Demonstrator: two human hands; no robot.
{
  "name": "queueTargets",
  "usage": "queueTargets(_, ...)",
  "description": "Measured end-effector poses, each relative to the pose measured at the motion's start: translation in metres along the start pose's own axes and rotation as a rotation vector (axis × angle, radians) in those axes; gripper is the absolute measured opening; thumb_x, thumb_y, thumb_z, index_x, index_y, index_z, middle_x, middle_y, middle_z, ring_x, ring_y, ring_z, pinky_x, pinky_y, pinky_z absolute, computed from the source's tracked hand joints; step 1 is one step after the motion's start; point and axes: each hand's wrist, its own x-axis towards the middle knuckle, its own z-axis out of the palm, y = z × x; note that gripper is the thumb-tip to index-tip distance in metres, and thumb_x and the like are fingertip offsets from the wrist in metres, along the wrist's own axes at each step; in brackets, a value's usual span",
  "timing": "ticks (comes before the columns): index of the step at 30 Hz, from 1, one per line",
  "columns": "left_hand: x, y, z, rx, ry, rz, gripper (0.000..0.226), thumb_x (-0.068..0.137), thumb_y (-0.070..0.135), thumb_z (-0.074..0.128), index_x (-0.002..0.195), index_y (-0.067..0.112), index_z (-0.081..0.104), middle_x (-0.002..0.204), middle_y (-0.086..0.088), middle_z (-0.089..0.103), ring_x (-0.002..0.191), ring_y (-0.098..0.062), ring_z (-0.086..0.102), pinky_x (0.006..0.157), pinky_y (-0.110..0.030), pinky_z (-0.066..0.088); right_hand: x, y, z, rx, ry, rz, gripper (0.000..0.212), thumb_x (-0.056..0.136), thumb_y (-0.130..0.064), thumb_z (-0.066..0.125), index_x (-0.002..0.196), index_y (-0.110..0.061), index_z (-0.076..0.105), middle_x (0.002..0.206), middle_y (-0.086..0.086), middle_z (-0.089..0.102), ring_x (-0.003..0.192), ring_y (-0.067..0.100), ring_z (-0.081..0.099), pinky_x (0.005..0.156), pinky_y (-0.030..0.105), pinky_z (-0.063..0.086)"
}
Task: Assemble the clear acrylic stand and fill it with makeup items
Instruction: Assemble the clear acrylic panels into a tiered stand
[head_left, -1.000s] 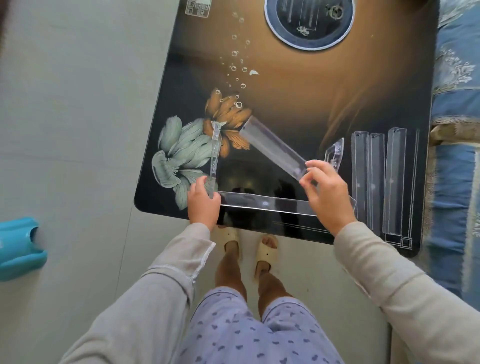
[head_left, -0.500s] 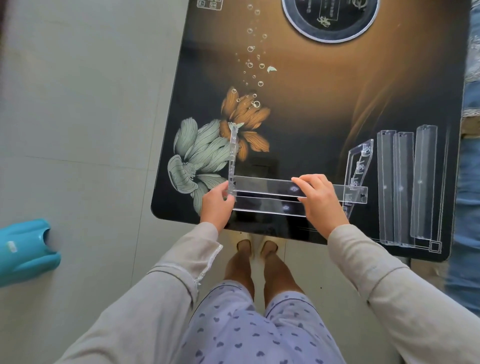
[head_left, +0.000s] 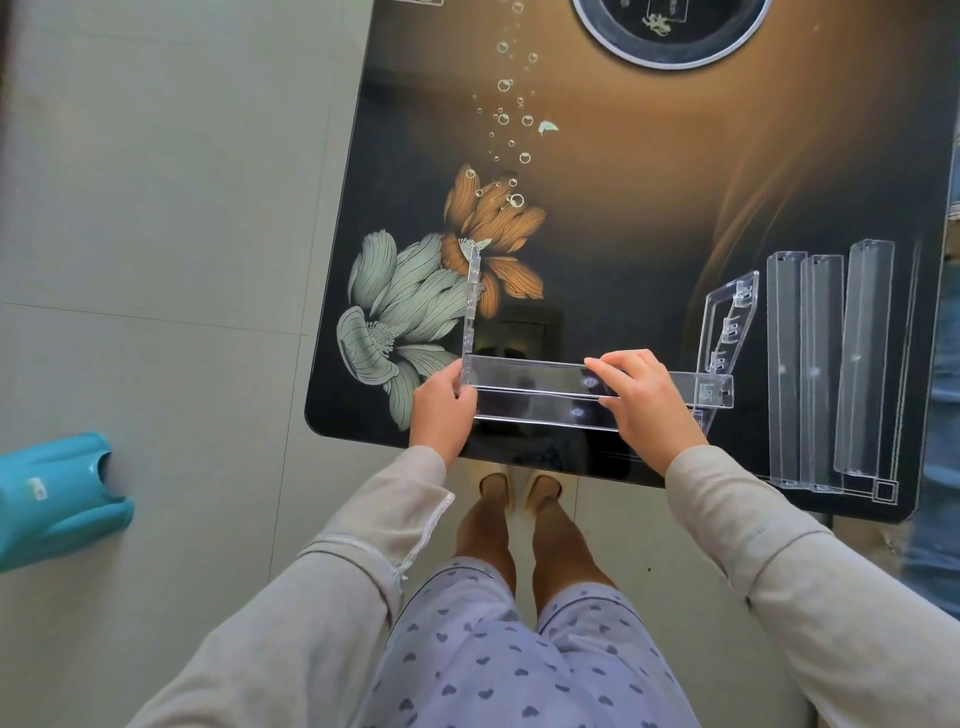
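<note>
A partly built clear acrylic stand sits near the front edge of the dark printed table (head_left: 649, 208). Its left side panel (head_left: 471, 306) stands upright, and my left hand (head_left: 440, 410) grips its lower corner. My right hand (head_left: 641, 397) holds a clear shelf strip (head_left: 530, 373) level between the left panel and the right side panel (head_left: 727, 325). A second strip (head_left: 535, 408) lies just below it, closer to me. No makeup items are in view.
Three more clear strips (head_left: 813, 364) lie side by side at the table's right end. A round black inset (head_left: 670, 26) sits at the table's far side. A teal object (head_left: 52, 499) rests on the tiled floor at left. My feet stand under the table's front edge.
The strip in my right hand swung down from a slant to lie level between the two side panels. The view shifted left and closer.
</note>
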Motion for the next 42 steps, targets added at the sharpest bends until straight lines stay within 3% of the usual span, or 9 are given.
queueTargets(2, 0.001, 0.001, 0.001, 0.009, 0.017, -0.013, 0.027, 0.091, 0.013, 0.043, 0.108, 0.009, 0.064, 0.083, -0.004, 0.06, 0.071, -0.018, 0.05, 0.061, -0.016, 0.041, -0.001, 0.001, 0.002, 0.001, -0.013, -0.002, 0.048, 0.069, 0.009, 0.073, 0.115, 0.004, 0.062, 0.103, 0.019, 0.067, 0.098, 0.037, 0.06, 0.088, 0.042, 0.051)
queueTargets(5, 0.002, 0.004, 0.004, 0.029, 0.072, -0.03, 0.025, 0.091, 0.018, 0.045, 0.1, 0.009, 0.067, 0.079, -0.004, 0.061, 0.064, -0.013, 0.05, 0.046, -0.002, 0.035, 0.0, 0.002, 0.007, 0.019, -0.005, 0.02, 0.047, 0.073, 0.008, 0.07, 0.118, 0.002, 0.06, 0.107, 0.019, 0.066, 0.101, 0.035, 0.058, 0.092, 0.04, 0.05)
queueTargets(13, 0.006, 0.01, 0.014, 0.108, 0.185, -0.065, 0.024, 0.092, 0.015, 0.046, 0.083, 0.007, 0.067, 0.066, -0.004, 0.056, 0.049, -0.006, 0.039, 0.046, -0.02, 0.028, 0.004, 0.01, 0.015, 0.024, -0.007, 0.033, 0.046, 0.075, 0.008, 0.067, 0.121, 0.001, 0.059, 0.109, 0.018, 0.065, 0.104, 0.034, 0.057, 0.093, 0.038, 0.049)
queueTargets(18, 0.009, 0.012, 0.019, 0.224, 0.288, -0.064, 0.026, 0.09, 0.025, 0.053, 0.076, 0.009, 0.069, 0.062, -0.003, 0.058, 0.048, -0.008, 0.039, 0.044, -0.015, 0.022, 0.003, 0.012, 0.018, 0.024, 0.032, 0.008, 0.048, 0.068, 0.013, 0.071, 0.114, 0.004, 0.063, 0.101, 0.019, 0.067, 0.095, 0.036, 0.062, 0.085, 0.04, 0.053)
queueTargets(25, 0.018, 0.01, 0.026, 0.24, 0.361, -0.073, 0.024, 0.087, 0.024, 0.057, 0.084, 0.007, 0.074, 0.069, -0.016, 0.07, 0.064, -0.027, 0.049, 0.06, -0.03, 0.038, -0.002, 0.01, 0.02, 0.068, 0.094, 0.041, 0.046, 0.072, 0.011, 0.068, 0.117, 0.003, 0.061, 0.108, 0.019, 0.066, 0.104, 0.035, 0.06, 0.094, 0.039, 0.05)
queueTargets(29, 0.017, 0.011, 0.029, 0.249, 0.387, -0.062, 0.024, 0.087, 0.023, 0.057, 0.086, 0.005, 0.074, 0.073, -0.02, 0.071, 0.065, -0.031, 0.05, 0.062, -0.032, 0.04, -0.021, 0.015, 0.015, 0.243, 0.343, 0.28, 0.032, 0.079, -0.001, 0.065, 0.111, 0.0, 0.064, 0.107, 0.016, 0.065, 0.104, 0.029, 0.058, 0.096, 0.031, 0.043)
queueTargets(33, 0.015, 0.013, 0.029, 0.235, 0.378, -0.05, 0.025, 0.088, 0.022, 0.056, 0.089, 0.004, 0.073, 0.076, -0.021, 0.072, 0.065, -0.029, 0.05, 0.063, -0.03, 0.038, -0.039, 0.032, 0.007, 0.44, 0.674, 0.787, 0.019, 0.083, -0.007, 0.061, 0.102, -0.001, 0.061, 0.101, 0.015, 0.062, 0.094, 0.03, 0.057, 0.081, 0.02, 0.035)
queueTargets(36, 0.014, 0.014, 0.029, 0.231, 0.384, -0.03, 0.025, 0.089, 0.02, 0.056, 0.09, 0.002, 0.073, 0.078, -0.021, 0.073, 0.065, -0.027, 0.05, 0.064, -0.028, 0.037, -0.042, 0.049, 0.004, 0.683, 0.564, 1.056, 0.03, 0.088, -0.012, 0.057, 0.116, -0.003, 0.057, 0.112, 0.015, 0.063, 0.095, 0.02, 0.054, 0.084, 0.015, 0.033)
queueTargets(42, 0.014, 0.014, 0.03, 0.255, 0.367, -0.018, 0.026, 0.089, 0.02, 0.056, 0.09, 0.001, 0.073, 0.08, -0.023, 0.072, 0.079, -0.04, 0.061, 0.07, -0.034, 0.044, -0.037, 0.057, 0.004, 0.6, 0.446, 1.042, 0.026, 0.091, -0.01, 0.051, 0.109, -0.001, 0.067, 0.106, 0.016, 0.071, 0.1, 0.027, 0.062, 0.073, 0.005, 0.028)
